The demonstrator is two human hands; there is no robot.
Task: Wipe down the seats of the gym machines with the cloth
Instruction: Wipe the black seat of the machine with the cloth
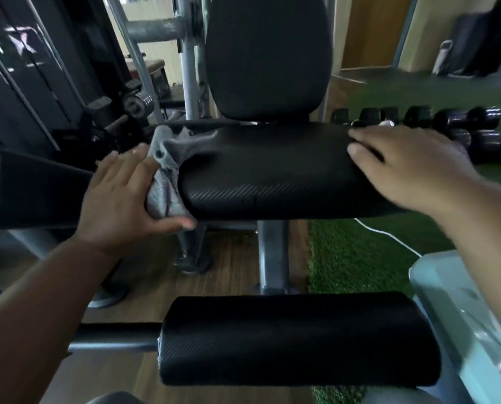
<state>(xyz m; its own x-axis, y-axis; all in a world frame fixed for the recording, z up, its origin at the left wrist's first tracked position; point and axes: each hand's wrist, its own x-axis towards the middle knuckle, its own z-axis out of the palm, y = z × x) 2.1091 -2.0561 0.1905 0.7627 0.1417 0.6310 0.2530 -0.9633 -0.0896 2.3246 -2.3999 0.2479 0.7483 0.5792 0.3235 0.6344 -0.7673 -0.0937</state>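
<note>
Left hand (121, 193) gripping grey cloth (167, 170) against left edge of seat (266, 170), wiping its side; right hand (403, 167) flat, fingers straight, on seat's right end, probably bracing it steady

Crumpled grey cloth (167, 167) against black seat's (266, 170) left edge

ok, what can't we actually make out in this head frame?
- Left edge of the seat: covered by the grey cloth that the left hand grips.
- Right end of the seat: under the right hand, whose fingers lie flat on it.
- Whether the seat is clean: dim, dark surface.
- Dumbbells: blurred, markings unreadable.
- Backrest: top cut off by the upper edge.
- Roller pad bar: mounting out of view, left.
</note>
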